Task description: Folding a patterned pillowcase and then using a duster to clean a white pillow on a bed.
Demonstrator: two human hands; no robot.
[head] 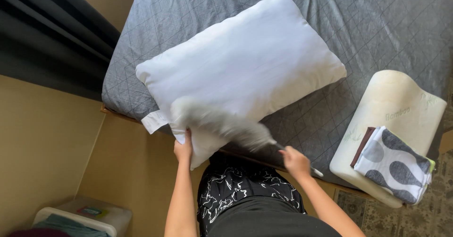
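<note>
Head view shows your right hand (296, 163) closed tight around the handle of a grey feather duster (222, 123), with no gap between fingers and handle; the fluffy head is blurred with motion and lies across the near edge of the white pillow (240, 65). Your left hand (183, 149) pinches the pillow's near corner, fingers curled under the edge, thumb side on top.

Judging from this, you would do well to hold that corner firmly so the pillow does not slide, and to run the duster in long, light strokes along the cover instead of short jabs. Let the soft head touch the fabric, not the handle.

Taking the pillow as your landmark: it rests on a grey quilted mattress (377, 24) that extends beyond it. To the pillow's right lies a cream contoured foam pillow (396, 102), with a folded grey-and-white patterned cloth (394, 164) on its near end. Below and left of the pillow, on the floor, stands a clear plastic storage box (85, 216).
</note>
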